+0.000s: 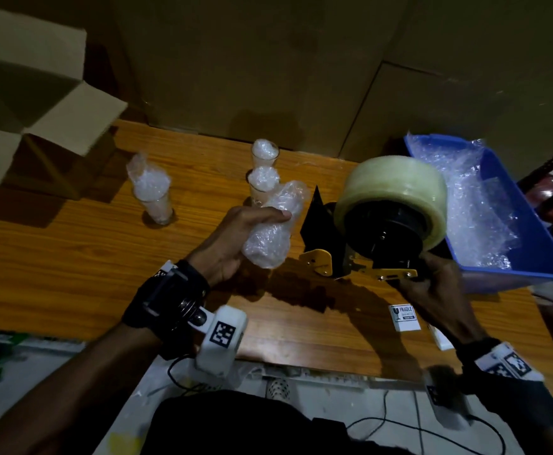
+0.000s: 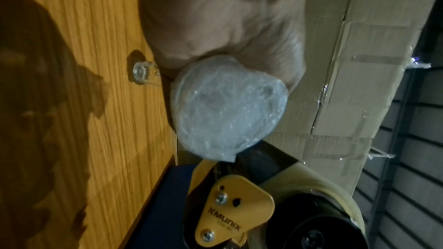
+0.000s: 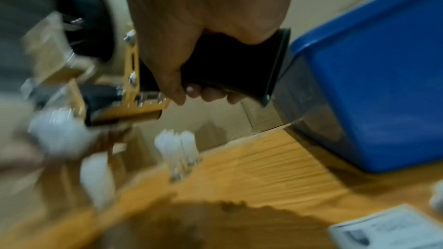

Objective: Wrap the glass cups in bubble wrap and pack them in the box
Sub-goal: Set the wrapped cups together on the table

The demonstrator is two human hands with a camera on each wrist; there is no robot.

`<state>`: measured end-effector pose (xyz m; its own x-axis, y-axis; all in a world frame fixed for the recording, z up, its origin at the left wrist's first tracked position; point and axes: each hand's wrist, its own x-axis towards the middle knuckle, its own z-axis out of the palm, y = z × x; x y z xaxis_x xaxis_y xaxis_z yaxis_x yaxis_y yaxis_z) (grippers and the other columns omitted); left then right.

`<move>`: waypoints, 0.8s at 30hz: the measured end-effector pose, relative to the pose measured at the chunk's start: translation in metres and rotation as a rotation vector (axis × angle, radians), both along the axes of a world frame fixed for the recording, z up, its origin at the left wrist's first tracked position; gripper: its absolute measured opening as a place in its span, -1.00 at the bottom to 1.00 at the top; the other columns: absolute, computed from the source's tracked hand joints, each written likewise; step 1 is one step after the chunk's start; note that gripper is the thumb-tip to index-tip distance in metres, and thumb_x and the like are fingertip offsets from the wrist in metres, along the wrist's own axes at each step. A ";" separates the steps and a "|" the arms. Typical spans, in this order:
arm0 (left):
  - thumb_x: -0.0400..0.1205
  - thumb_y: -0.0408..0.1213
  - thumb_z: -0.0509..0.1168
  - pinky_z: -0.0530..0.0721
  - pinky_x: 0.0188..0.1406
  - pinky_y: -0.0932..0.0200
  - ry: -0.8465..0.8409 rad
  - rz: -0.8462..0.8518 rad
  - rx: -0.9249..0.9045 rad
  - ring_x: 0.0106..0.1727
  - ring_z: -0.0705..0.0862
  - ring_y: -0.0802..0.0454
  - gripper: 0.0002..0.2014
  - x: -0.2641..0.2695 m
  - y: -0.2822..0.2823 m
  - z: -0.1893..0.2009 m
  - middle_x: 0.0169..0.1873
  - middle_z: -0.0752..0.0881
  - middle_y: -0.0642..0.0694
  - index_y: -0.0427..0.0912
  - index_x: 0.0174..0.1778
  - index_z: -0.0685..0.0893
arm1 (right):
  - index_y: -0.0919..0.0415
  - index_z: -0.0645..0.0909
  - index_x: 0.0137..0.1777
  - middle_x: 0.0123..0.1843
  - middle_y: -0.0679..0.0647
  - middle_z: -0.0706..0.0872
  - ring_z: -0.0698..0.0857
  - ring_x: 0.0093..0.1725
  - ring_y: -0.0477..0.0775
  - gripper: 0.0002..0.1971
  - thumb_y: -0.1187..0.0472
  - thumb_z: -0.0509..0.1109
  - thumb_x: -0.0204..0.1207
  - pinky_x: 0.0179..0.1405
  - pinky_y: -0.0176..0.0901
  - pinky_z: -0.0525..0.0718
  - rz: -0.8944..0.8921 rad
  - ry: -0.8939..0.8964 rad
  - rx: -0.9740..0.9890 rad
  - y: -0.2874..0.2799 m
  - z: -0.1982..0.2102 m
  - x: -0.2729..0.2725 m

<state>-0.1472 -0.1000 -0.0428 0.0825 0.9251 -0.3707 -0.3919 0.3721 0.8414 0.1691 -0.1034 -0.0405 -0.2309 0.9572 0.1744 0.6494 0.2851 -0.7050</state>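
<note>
Right now the left hand (image 1: pixel 232 238) has its fingers curled round a wrapped cup (image 1: pixel 273 224), a glass all covered in bubble wrap, and holds it up above the wooden table (image 1: pixel 71 251). The right hand (image 1: pixel 439 284) grips the black handle of a tape gun (image 1: pixel 383 224), fingers closed tight round it, with the gun's front end just beside the cup. The next step is likely to stick the wrap shut. To do that well, keep the cup still, press the tape onto the loose edge of the wrap, and pull gently so the glass is not squeezed hard. Three more cups (image 1: pixel 153 195) stand on the table with bubble wrap stuffed inside them. The open cardboard box (image 1: pixel 35 103) waits at the far left, well apart from the hands. A blue tub (image 1: pixel 531 244) of bubble wrap sits on the right. A small white fragile label (image 1: pixel 404 318) lies near the table's front edge. The room is dim, with big cardboard boxes (image 1: pixel 268 60) behind the table.
</note>
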 end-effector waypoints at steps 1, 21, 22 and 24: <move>0.36 -0.21 0.52 0.69 -0.36 0.20 0.028 0.003 0.011 -0.27 0.79 -0.06 -0.56 0.002 0.000 0.000 -0.20 0.81 -0.20 -0.37 0.10 0.76 | -0.34 0.66 -0.15 -0.42 0.08 0.74 0.64 -0.50 0.12 -0.73 0.14 0.56 0.39 -0.55 0.05 0.61 0.022 -0.060 0.011 0.001 -0.001 0.002; 0.47 -0.28 0.41 0.70 -0.18 0.13 0.165 -0.071 -0.136 -0.22 0.82 -0.16 -0.76 -0.003 -0.017 0.006 -0.10 0.84 -0.33 -0.36 -0.06 0.82 | 0.33 0.64 0.21 -0.37 0.27 0.72 0.67 -0.58 0.29 -0.29 0.38 0.78 0.00 -0.58 -0.10 0.56 0.312 -0.673 0.439 0.025 0.043 -0.007; 0.39 -0.25 0.43 0.69 -0.24 0.16 0.143 -0.061 -0.139 -0.25 0.81 -0.15 -0.71 -0.005 -0.018 0.008 -0.12 0.84 -0.32 -0.36 -0.06 0.81 | 0.33 0.64 0.20 -0.39 0.26 0.71 0.67 -0.59 0.29 -0.30 0.38 0.77 0.00 -0.54 -0.17 0.48 0.305 -0.668 0.449 0.026 0.043 -0.009; 0.24 -0.25 0.48 0.66 -0.31 0.20 0.112 -0.033 -0.133 -0.32 0.79 -0.10 -0.69 -0.008 -0.020 0.012 -0.20 0.83 -0.27 -0.31 -0.14 0.82 | 0.40 0.69 0.13 -0.40 0.26 0.71 0.67 -0.59 0.27 -0.30 0.43 0.80 -0.10 -0.48 -0.20 0.38 0.272 -0.662 0.459 0.027 0.039 -0.011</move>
